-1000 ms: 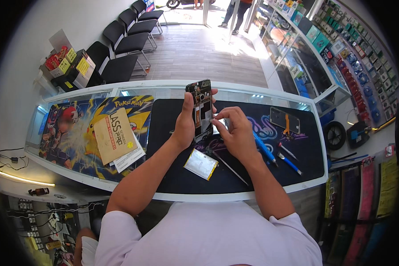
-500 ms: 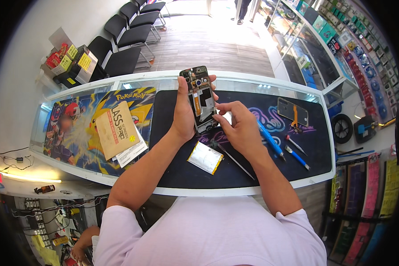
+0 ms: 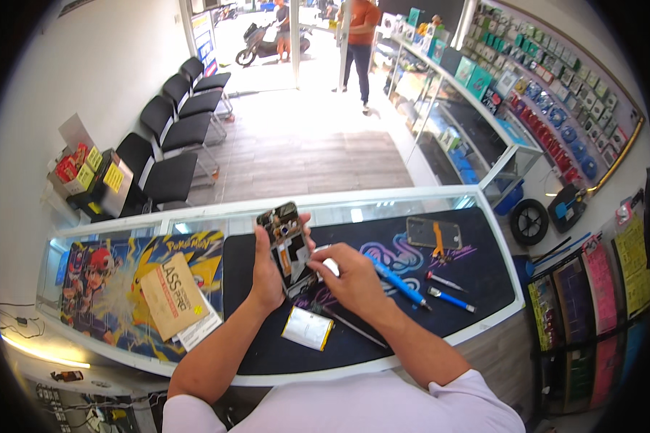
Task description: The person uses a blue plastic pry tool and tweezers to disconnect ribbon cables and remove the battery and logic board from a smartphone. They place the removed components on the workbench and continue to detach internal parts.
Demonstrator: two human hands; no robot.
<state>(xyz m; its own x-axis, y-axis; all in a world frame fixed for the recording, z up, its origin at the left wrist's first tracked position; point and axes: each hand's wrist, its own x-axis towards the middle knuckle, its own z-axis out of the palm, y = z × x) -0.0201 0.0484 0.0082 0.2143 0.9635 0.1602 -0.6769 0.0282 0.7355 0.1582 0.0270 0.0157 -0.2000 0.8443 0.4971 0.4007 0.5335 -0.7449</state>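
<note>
My left hand (image 3: 269, 270) is wrapped around an opened smartphone (image 3: 287, 245), its back off and the inner parts and an orange flex cable showing. The phone is held tilted above the black mat. At its lower right side my right hand (image 3: 350, 281) has thumb and forefinger pinched together; what they grip is too small to tell. A whitish patch shows behind those fingers, unclear in kind. Below the phone lies a silver battery (image 3: 307, 328) with yellow edges. A thin metal tool (image 3: 357, 328) lies right of it, partly under my right forearm.
On the black mat (image 3: 253, 353) rest a blue pen-like tool (image 3: 397, 281), a small red-ended screwdriver (image 3: 443, 281), a blue-handled tool (image 3: 451, 299) and a phone back cover (image 3: 432, 232) with an orange piece. A brown envelope (image 3: 172, 297) lies left. Beyond the counter stand black chairs (image 3: 167, 123) and a person (image 3: 359, 50).
The view has tipped upward, so the counter sits lower and the doorway, a motorbike and the person there show more. Both hands keep their places on and beside the phone.
</note>
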